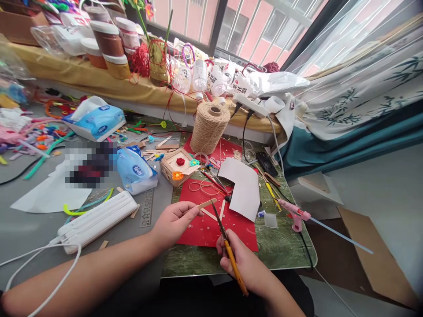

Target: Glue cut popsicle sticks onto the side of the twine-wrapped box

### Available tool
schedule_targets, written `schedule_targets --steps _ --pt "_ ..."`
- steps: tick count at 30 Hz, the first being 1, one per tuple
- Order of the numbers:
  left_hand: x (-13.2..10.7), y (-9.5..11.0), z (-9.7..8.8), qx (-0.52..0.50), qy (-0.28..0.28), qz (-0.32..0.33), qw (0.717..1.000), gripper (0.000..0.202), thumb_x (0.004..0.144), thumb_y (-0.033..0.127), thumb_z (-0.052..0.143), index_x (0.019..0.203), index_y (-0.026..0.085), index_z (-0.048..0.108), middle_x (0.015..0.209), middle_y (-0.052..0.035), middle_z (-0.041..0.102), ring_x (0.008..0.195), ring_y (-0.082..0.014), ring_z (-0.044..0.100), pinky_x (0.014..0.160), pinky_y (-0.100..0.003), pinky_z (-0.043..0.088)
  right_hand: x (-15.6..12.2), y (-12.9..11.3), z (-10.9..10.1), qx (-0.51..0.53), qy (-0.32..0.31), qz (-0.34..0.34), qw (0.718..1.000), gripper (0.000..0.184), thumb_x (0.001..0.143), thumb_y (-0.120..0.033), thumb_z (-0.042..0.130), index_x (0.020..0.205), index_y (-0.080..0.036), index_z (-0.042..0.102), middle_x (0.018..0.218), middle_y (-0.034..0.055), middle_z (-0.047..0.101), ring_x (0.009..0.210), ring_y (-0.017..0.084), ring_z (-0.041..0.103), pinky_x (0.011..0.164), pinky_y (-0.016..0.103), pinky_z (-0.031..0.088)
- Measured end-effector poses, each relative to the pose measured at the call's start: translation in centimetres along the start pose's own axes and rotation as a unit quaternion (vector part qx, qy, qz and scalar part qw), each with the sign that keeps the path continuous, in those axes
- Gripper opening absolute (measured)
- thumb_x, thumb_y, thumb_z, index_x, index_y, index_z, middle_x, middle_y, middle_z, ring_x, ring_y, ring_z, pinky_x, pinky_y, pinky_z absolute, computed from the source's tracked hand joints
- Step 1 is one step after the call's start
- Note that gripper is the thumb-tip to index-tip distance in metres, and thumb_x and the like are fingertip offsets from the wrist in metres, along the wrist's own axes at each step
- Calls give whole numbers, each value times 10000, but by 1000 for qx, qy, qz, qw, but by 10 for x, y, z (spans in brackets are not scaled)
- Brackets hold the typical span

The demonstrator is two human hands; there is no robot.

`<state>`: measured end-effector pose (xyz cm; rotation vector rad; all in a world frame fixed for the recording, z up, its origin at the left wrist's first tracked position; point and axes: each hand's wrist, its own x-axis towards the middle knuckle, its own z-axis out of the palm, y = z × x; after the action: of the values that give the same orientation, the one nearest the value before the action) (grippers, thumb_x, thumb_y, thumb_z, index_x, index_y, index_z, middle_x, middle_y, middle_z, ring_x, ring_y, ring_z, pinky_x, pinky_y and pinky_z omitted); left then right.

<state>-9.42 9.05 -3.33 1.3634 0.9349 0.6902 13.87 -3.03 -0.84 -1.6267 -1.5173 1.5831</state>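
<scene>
Near the frame's lower middle, the left hand [173, 222] pinches a thin wooden stick [205, 204] by one end; it looks light, stiff, snappable. The right hand [246, 264] grips orange-handled scissors [228, 244].

Bare red sheet [211, 229] ahead gives passage — white paper [243, 189], twine spool [209, 127] and glue gun [294, 215] crowd its far and right edges.

Left hand [172, 222] pinches with fingertips; right hand [243, 259] is clenched, forearms converging.

one twine spool [209, 127]; two tissue packs [95, 121], one glue gun [295, 215]
</scene>
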Motion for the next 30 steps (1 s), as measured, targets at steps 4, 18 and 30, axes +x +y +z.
schedule_targets --steps 4,18,30 --pt "-1 2 1 21 -15 23 999 393 976 520 570 910 183 762 821 -35 716 780 -175 621 752 -272 492 2 3 3 -8 0 -3 1000 468 884 -564 719 1097 -231 468 1004 17 576 799 164 502 730 297 435" --pt "3 8 -1 62 -27 25 997 351 968 467 575 866 189 764 819 -27 748 791 -187 655 778 -277 506 12 4 12 -29 48 -15 998 427 902 -606 676 986 -215 525 797 -19 521 688 152 431 619 270 371" --pt "-2 7 -3 98 -57 45 993 387 980 478 551 869 171 759 681 -11 632 646 -143 539 620 -244 406 7 -6 10 -35 3 -38 999 642 855 -757 633 1183 -220 506 1087 79 618 904 233 571 818 350 502"
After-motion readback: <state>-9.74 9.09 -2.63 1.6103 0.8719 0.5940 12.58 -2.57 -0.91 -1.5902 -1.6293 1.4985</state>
